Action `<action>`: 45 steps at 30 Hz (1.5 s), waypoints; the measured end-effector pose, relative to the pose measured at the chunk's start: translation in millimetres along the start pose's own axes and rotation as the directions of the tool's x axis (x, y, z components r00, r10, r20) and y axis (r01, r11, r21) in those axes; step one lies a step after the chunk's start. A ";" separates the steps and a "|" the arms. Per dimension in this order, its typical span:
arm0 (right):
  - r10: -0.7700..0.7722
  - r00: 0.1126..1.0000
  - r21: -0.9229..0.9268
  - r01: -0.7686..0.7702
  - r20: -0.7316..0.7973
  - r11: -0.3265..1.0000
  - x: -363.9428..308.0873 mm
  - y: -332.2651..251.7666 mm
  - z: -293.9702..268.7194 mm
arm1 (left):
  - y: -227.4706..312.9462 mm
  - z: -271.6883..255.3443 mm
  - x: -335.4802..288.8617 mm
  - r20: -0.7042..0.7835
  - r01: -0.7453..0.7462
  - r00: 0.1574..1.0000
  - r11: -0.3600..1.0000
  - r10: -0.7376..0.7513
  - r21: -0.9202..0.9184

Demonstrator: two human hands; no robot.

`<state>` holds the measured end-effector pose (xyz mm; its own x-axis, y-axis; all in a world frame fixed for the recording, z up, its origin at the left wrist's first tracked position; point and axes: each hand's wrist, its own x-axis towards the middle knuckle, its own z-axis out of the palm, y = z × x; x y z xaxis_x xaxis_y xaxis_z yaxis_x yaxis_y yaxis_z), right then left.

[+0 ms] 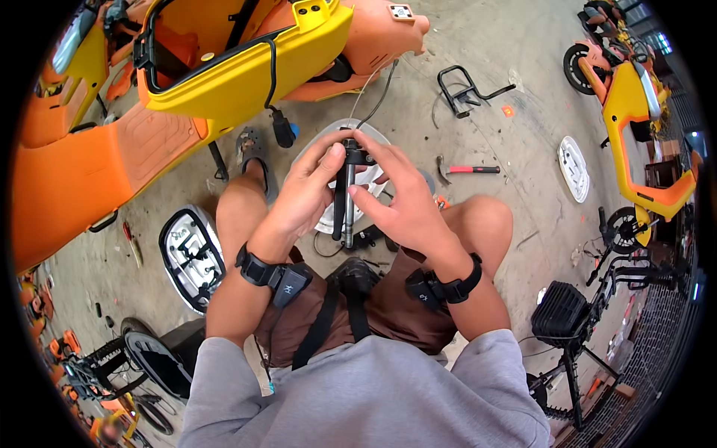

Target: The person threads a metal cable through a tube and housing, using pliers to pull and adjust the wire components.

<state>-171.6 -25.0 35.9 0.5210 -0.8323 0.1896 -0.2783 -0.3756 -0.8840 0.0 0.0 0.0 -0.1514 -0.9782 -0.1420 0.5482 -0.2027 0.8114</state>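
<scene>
Holding the silver metal rod (350, 213) nearly upright at the centre of the frame, we had both hands above the white plastic shell (326, 222) on the floor. A black clamp (361, 157) sat at the upper part of the rod, and a black bar (339, 213) ran close along its left side. Our left hand (302, 187) was curved, with the thumb near the top of the bar; its fingertips were partly hidden, so we could not tell how firmly they gripped. Our right hand (403, 194) was bent around the other side, its index finger reaching the top end and its thumb against the rod, lower down.

In our judgement, good handling here asked for one hand to steady the bar while the other guided the rod, with only gentle pressure. It seemed wise to check that the clamp was straight, and to mind the thin cable (367, 89) above the hands, which could catch. The red-handled hammer (470, 169), right of centre, was better left alone.
</scene>
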 end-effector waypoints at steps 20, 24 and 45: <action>0.325 0.922 0.345 -0.242 -0.209 0.907 -44.7 -38.8 -79.9 | -10.1 -14.5 17.1 -0.148 0.267 0.933 0.907 -0.328 -0.325; 0.400 0.738 0.488 -0.111 -0.544 0.866 -154.2 -51.6 -159.0 | -18.3 -39.8 23.0 -0.098 0.347 0.911 0.874 -0.400 -0.340; 0.597 -0.529 0.618 -0.783 -0.603 -0.069 -618.1 287.0 64.1 | 45.9 -44.3 -21.1 -0.019 0.350 0.931 0.908 -0.364 -0.233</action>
<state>-521.7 407.8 -362.3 -0.9285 -0.0301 -0.3700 0.1099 0.9298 -0.3513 64.8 9.4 15.2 -0.3246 -0.8382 -0.4382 0.6360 -0.5364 0.5548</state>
